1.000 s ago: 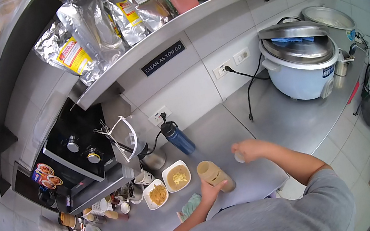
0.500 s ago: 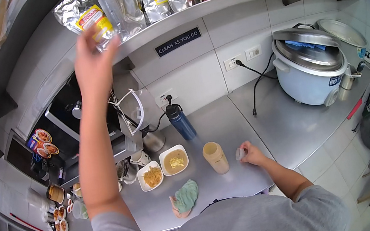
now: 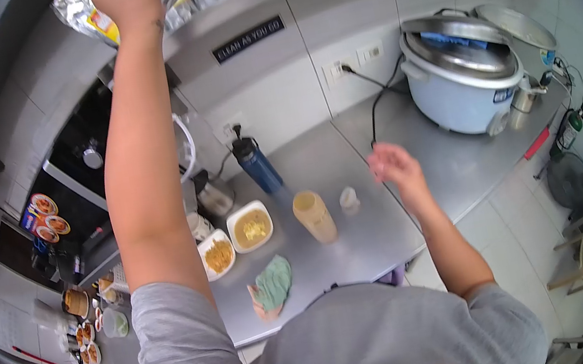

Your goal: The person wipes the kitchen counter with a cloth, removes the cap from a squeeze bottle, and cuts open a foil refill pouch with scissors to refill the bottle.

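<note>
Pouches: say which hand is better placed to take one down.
Left, likely: the left hand is up at the pouches, though contact is unclear. The right hand looks empty, well below, over the counter.

The top edge crops the left hand (image 3: 128,0) and silver pouches (image 3: 77,13).

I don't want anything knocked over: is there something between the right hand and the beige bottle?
Yes: a small translucent piece on the counter lies between the right hand and the beige bottle. The hand appears raised, so could probably pass above.
</note>
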A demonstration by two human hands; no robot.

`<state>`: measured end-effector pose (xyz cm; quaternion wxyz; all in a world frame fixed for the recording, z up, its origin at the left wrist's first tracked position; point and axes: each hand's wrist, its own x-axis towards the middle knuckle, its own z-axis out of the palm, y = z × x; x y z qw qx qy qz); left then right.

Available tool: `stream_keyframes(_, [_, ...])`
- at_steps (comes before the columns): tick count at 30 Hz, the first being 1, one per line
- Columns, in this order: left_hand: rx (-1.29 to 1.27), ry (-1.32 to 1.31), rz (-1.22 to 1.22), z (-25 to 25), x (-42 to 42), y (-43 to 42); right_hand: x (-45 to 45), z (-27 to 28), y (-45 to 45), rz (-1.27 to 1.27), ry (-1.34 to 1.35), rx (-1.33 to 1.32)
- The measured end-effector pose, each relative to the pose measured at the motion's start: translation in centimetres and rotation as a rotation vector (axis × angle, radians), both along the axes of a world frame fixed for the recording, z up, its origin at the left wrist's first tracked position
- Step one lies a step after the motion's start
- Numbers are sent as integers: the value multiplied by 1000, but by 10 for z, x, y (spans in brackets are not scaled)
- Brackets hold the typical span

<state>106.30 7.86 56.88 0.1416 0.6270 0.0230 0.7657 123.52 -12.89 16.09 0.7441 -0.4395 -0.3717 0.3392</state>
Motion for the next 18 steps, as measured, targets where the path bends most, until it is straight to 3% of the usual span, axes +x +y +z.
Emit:
stream_keyframes(3, [-187,21,-511,-61,14,-106,-33,75,-15,121,88,319])
stream_keyframes(6, [-298,103,-560,-145,32,-130,-62,111,-17,226,300,532])
stream_keyframes(8, [-521,408,-353,-199,30,-158,-60,99,-25,227,386,547])
stream_keyframes(9, [-652,337,-469,-229,34,-166,-59,98,-26,231,424,570])
stream_keyframes(10, [-580,297,-556,-260,36,-167,-67,103,-30,31,530,444])
stream_keyframes(11, [-598,243,-681,-279,32,-165,-58,89,-32,86,498,428])
stream_keyframes(13, [-603,136,-941,-299,23,-160,-19,45,-39,187,430,413])
stream_keyframes(14, [-700,108,-1025,-298,0,-147,-17,41,-43,55,408,308])
stream_keyframes(16, [-647,33,-865,-293,-33,-108,-9,31,-50,-101,417,190])
stream_keyframes(18, [-613,392,-827,-289,-57,-85,-1,21,-56,-186,430,171])
